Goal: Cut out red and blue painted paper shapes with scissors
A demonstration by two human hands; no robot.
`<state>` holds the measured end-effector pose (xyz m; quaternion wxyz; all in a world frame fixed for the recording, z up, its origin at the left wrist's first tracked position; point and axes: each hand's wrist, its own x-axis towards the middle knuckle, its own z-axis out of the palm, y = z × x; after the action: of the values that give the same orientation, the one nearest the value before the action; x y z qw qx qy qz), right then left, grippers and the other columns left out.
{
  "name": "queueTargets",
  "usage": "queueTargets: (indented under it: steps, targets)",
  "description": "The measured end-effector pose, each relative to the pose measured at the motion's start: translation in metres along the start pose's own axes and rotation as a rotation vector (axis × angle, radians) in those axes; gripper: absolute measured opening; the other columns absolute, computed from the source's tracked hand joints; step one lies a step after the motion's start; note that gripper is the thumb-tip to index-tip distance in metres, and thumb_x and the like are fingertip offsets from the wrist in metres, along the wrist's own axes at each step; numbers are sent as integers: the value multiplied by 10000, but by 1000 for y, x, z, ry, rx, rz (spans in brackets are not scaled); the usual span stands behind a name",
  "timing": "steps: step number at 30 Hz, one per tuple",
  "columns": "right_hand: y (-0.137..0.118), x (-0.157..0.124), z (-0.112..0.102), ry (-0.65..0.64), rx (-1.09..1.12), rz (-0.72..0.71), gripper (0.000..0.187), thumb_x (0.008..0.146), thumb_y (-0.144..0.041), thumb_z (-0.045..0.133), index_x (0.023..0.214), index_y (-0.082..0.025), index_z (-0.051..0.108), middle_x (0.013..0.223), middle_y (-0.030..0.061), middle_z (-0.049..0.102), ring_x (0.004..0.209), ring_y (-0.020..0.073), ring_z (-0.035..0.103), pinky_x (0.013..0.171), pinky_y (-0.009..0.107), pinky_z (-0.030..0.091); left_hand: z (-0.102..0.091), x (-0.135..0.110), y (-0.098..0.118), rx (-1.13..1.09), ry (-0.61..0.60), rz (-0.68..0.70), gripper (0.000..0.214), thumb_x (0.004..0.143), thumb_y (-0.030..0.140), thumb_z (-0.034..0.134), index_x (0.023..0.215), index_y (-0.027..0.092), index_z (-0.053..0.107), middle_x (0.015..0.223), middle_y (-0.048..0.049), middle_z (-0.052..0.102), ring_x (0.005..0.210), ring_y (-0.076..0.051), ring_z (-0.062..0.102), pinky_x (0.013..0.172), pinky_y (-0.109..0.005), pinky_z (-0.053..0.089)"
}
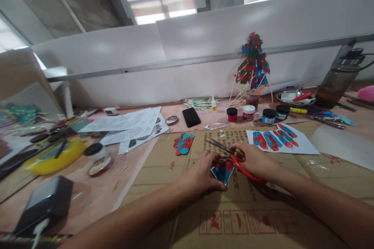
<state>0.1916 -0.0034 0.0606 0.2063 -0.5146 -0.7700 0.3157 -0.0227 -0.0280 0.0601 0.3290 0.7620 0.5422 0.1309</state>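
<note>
My left hand [206, 173] pinches a small painted paper piece [222, 172], blue and red with a white edge, over the cardboard. Red-handled scissors [248, 173] are in my right hand [253, 159], with the fingers closed around the handles. Their blades point up and to the left, just above the paper's top edge; whether they touch it I cannot tell. To the left lies a red and blue paper cutout [183, 143]. On the right is a white sheet [305, 146] with red and blue painted shapes.
Under my hands lies a flat cardboard sheet [157, 175]. Behind it are a phone [191, 117], paint jars [269, 116] and a small glue bottle [214, 105]. Printed sheets [117, 121] and a yellow bowl [70, 155] lie left. A dark bottle [336, 81] stands far right.
</note>
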Motion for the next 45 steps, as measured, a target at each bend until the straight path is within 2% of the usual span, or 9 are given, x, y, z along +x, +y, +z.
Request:
queueTargets:
  steps: [4, 9, 18, 23, 27, 31, 38, 45]
  targets:
    - [0, 1, -3, 67, 47, 32, 305, 758, -212, 682, 1056, -250, 733, 1094, 86, 752, 980, 295, 691, 813, 357, 534, 0, 0, -1, -46, -5, -26, 740, 460, 367, 900, 1122, 227, 602, 1123, -57, 650, 1067, -284, 582, 906, -370, 463]
    - [4, 2, -3, 33, 22, 34, 235, 751, -254, 701, 982, -245, 747, 1073, 98, 755, 974, 313, 688, 822, 387, 532, 0, 0, -2, -59, -8, -38, 799, 463, 366, 899, 1183, 224, 585, 1107, -54, 665, 1043, -286, 599, 873, -372, 475]
    - [8, 4, -3, 27, -18, 14, 393, 724, -182, 687, 1112, -225, 726, 1161, 117, 727, 1070, 330, 668, 892, 418, 527, 1, 1, -2, -39, 9, 5, 763, 468, 374, 904, 1143, 211, 586, 1140, -77, 653, 1071, -299, 587, 879, -388, 472]
    - [8, 6, 2, 57, -13, 18, 368, 726, -181, 704, 1091, -215, 734, 1157, 129, 728, 1079, 344, 662, 929, 449, 512, 4, 3, -7, -37, 24, 47, 724, 470, 375, 906, 1109, 211, 606, 1111, -73, 657, 1057, -292, 588, 862, -378, 472]
    - [4, 6, 1, 71, 1, 31, 311, 753, -172, 686, 1053, -228, 743, 1122, 111, 742, 1041, 327, 676, 886, 403, 525, 4, 3, -7, -68, 25, 40, 744, 462, 362, 910, 1127, 215, 610, 1102, -68, 667, 1041, -285, 598, 861, -373, 477]
    - [1, 5, -3, 130, -12, 59, 331, 778, -134, 646, 1081, -236, 732, 1095, 87, 753, 1000, 280, 691, 841, 332, 528, 3, 2, -4, -90, 39, 30, 768, 427, 351, 922, 1119, 213, 618, 1075, -60, 676, 1012, -280, 605, 852, -371, 479]
    - [0, 11, 6, 43, -130, -10, 338, 806, -124, 610, 1118, -206, 709, 1167, 96, 729, 1072, 274, 669, 901, 341, 502, 5, 3, -5, -79, 69, 76, 736, 442, 355, 919, 1101, 188, 635, 1032, -67, 675, 975, -289, 608, 824, -379, 471]
    - [2, 17, 9, 36, -176, 1, 335, 789, -141, 632, 1112, -204, 699, 1165, 96, 728, 1077, 287, 663, 915, 361, 489, 7, 4, -8, -80, 84, 112, 698, 439, 338, 925, 1061, 199, 639, 1019, -63, 667, 986, -289, 592, 835, -380, 458]
